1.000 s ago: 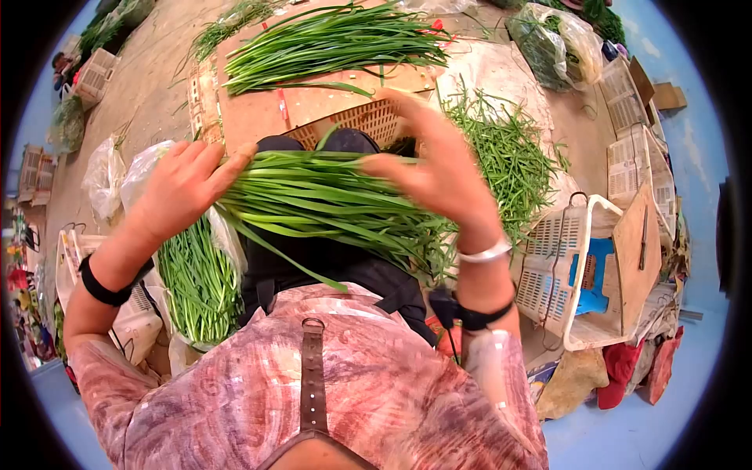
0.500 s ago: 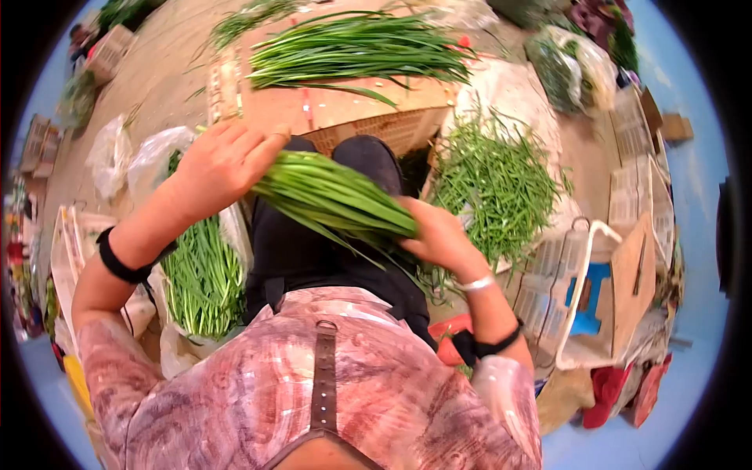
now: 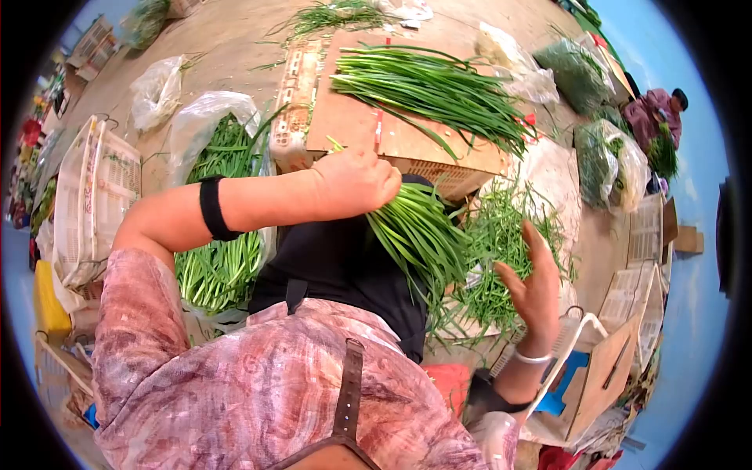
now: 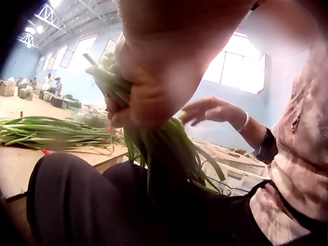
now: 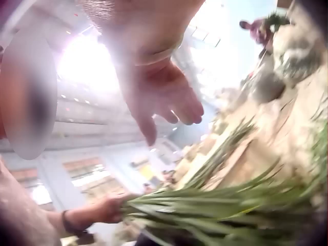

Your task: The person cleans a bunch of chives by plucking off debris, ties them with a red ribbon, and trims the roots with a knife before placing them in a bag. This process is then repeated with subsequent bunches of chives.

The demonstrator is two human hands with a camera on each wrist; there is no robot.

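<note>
A bunch of garlic chives (image 3: 419,235) hangs over the person's lap, leaf ends toward the right. My left hand (image 3: 356,182) grips it near the stem end, fingers curled round it. In the left wrist view the cut stems (image 4: 110,77) poke out beyond that fist. My right hand (image 3: 536,290) is held apart from the bunch, to its right, fingers spread and holding nothing. The right wrist view has the same open right hand (image 5: 164,97) above the chive leaves (image 5: 215,210). Below it lies a heap of loose green trimmings (image 3: 509,262).
Another pile of chives (image 3: 431,90) lies on a board (image 3: 341,125) over a crate in front. To the left, a plastic bag (image 3: 215,113) is filled with chives. Crates (image 3: 94,196) stand at both sides. Someone else (image 3: 658,117) sits at the far right.
First the right hand swept along the leaves, then held the leaf end; now it has let go and moved right. The left hand has carried the bunch rightward, leaves tilting down.
</note>
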